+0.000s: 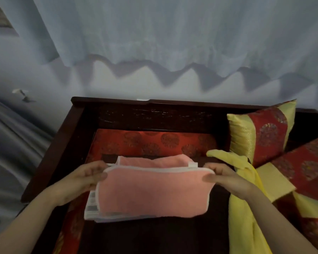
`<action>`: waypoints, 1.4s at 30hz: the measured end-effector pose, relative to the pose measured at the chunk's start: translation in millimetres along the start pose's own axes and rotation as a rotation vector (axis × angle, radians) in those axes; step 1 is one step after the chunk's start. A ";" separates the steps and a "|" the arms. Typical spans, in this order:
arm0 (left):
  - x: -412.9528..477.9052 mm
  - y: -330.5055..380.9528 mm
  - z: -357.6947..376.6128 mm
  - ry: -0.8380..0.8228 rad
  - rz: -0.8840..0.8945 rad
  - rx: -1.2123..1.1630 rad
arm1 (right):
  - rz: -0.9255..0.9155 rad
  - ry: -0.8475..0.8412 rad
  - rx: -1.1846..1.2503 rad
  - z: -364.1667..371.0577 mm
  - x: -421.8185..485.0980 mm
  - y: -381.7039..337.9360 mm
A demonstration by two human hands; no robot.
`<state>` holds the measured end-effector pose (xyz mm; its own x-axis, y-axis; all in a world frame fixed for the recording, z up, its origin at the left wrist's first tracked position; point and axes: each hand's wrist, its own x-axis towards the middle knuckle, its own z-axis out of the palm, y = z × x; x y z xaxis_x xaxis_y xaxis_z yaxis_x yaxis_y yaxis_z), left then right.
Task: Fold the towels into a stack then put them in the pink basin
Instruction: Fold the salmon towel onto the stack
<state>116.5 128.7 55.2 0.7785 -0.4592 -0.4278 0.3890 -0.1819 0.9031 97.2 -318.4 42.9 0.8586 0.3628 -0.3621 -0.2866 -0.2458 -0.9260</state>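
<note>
A pink towel (pixel 152 193) with white trim is held flat above the dark wooden seat. My left hand (pixel 81 180) pinches its upper left corner and my right hand (pixel 226 178) pinches its upper right corner. Its far half is folded under, showing as a pink edge behind the white trim. Beneath it lies a folded white and grey striped towel (pixel 92 208), only its left and front edges visible. A yellow towel (pixel 240 198) lies crumpled to the right, partly under my right forearm. No pink basin is in view.
The wooden bench (pixel 77 125) has a raised back and left arm. A red patterned cushion (pixel 154 142) lies at its back. A red and yellow pillow (pixel 261 136) leans at the right, with more red and yellow cushions (pixel 301 171) beyond. White curtains (pixel 173 43) hang behind.
</note>
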 end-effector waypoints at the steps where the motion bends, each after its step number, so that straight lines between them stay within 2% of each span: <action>1: 19.4 2.2 5.2 0.022 0.008 -0.036 | 0.003 0.051 0.068 -3.6 9.2 -0.5; 3: 45.6 4.1 2.6 0.093 0.025 -0.095 | 0.028 0.170 0.153 -10.5 30.3 3.4; 6: 87.6 -2.1 2.3 0.328 -0.027 -0.120 | 0.092 0.342 0.155 -13.8 62.2 19.8; 8: 111.5 -15.5 0.5 0.450 -0.073 0.040 | 0.135 0.446 0.105 -10.8 80.2 33.9; 11: 139.6 -35.4 -4.0 0.567 -0.152 0.399 | 0.226 0.545 0.023 -3.6 97.8 48.5; 13: 146.5 -35.8 -1.1 0.568 -0.295 0.461 | 0.383 0.530 -0.007 -0.3 101.4 53.9; 16: 154.7 -28.1 8.5 0.462 -0.465 0.373 | 0.601 0.437 0.075 -0.1 103.4 68.7; 19: 159.1 -23.5 7.7 0.433 -0.425 0.473 | 0.522 0.466 0.171 1.4 106.4 79.7; 23: 147.1 -17.8 9.6 0.457 -0.105 0.470 | 0.317 0.548 0.226 5.0 103.2 76.3; 26: 119.5 -10.1 20.3 0.465 0.101 0.433 | 0.177 0.622 0.144 11.7 92.2 62.6; 30: 78.9 -9.7 27.3 0.560 0.211 0.496 | 0.032 0.570 0.060 26.4 66.7 35.1; 34: 43.5 -6.1 20.6 0.670 0.225 0.373 | -0.036 0.535 0.032 38.3 51.9 10.1; 37: 37.2 -17.5 8.4 0.700 0.137 0.336 | -0.010 0.495 -0.086 51.4 60.1 6.1; 40: 49.7 -48.7 -5.2 0.683 0.031 0.496 | 0.018 0.532 -0.357 61.9 80.4 22.4; 42: 57.7 -68.2 -6.8 0.684 -0.030 0.591 | 0.058 0.641 -0.470 70.1 90.0 34.7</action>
<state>138.2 120.5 -31.3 0.9684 0.1353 -0.2094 0.2438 -0.6893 0.6823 134.7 -231.3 -29.4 0.9659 -0.2149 -0.1443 -0.2520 -0.6533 -0.7139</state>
